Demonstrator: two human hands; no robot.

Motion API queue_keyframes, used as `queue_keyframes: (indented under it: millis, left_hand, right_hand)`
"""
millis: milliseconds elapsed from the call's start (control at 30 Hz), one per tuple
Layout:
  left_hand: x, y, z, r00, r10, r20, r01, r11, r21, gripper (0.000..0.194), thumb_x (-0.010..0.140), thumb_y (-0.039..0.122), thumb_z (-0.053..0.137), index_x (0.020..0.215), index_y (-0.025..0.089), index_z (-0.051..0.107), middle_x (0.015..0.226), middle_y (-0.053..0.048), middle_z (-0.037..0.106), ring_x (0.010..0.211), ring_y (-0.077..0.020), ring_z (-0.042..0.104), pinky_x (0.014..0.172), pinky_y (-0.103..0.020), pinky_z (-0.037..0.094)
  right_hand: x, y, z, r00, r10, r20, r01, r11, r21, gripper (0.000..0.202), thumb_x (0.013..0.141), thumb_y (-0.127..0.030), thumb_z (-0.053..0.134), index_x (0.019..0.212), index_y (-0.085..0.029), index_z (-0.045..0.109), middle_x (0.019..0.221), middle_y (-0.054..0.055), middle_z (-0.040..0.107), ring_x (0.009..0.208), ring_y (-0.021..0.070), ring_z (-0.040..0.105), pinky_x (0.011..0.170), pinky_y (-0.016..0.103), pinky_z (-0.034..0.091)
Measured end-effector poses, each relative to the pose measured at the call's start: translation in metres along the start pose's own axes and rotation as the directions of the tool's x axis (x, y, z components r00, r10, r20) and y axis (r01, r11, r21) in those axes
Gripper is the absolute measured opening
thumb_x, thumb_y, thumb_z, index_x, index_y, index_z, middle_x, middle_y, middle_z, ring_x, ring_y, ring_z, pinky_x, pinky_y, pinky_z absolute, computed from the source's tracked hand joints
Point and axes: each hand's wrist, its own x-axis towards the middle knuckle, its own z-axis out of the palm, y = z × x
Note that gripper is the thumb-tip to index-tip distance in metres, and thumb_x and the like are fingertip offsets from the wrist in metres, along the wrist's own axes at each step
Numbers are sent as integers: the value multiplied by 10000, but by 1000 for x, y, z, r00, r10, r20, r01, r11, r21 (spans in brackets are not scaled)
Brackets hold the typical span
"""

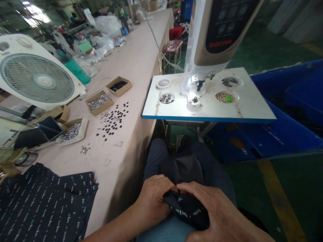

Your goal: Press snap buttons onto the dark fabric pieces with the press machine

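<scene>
Low over the lap, my left hand [157, 196] and my right hand [205, 198] both grip a black cloth piece [188, 210] with small white lettering, its printed side bunched between them. My fingers pinch its edge close together, thumbs near each other. A plain black part [181, 168] spreads over the thighs beyond the hands; whether it is one piece with the printed cloth I cannot tell. Ahead stands a snap-fastening machine [194, 87] with a lit work point, set in a white table [174, 109] with a blue edge.
On the long table [131, 134] at left lie black snap caps [112, 124], boxes of metal parts [99, 102], a box of black parts [118, 85], a fan [40, 74] and stacked printed black cloth [45, 205]. Blue bins [290, 134] stand at right.
</scene>
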Motion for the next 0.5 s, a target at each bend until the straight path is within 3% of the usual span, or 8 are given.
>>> queue_keyframes:
  millis: [100, 233, 400, 500]
  left_hand:
    - [2, 1, -1, 989, -140, 50, 142, 989, -51, 168, 670, 33, 620, 737, 187, 629, 681, 33, 622, 648, -108, 555, 611, -236, 340]
    - [4, 1, -3, 944, -301, 136, 312, 948, -69, 186, 632, 58, 697, 762, 191, 681, 725, 37, 647, 698, -118, 586, 627, -227, 351]
    - [9, 5, -8, 847, -455, 276, 496, 863, -100, 98, 681, 180, 767, 729, 167, 682, 660, 62, 594, 639, -94, 520, 575, -213, 318]
    - [14, 7, -13, 781, -501, 373, 586, 794, -162, 218, 700, 321, 815, 740, 154, 680, 633, 67, 544, 606, -83, 452, 523, -207, 289]
  right_hand:
    - [4, 2, 7, 1000, 8, -7, -7, 1000, 21, 827, 582, -340, 903, 1343, -312, 581, 1269, 24, 713, 1148, 293, 670, 1012, 379, 494]
    - [11, 2, 12, 998, 54, -31, -52, 996, 69, 509, 769, -102, 632, 1238, -299, 636, 1168, -9, 751, 1057, 209, 709, 942, 328, 518]
    - [18, 3, 8, 997, 78, -13, -75, 984, 164, 528, 751, -50, 559, 1208, -297, 657, 1116, -20, 764, 1023, 196, 718, 901, 303, 520]
    - [23, 2, 2, 995, 98, 6, -96, 966, 241, 472, 752, -48, 566, 1134, -291, 696, 1061, -34, 776, 984, 184, 724, 861, 276, 520]
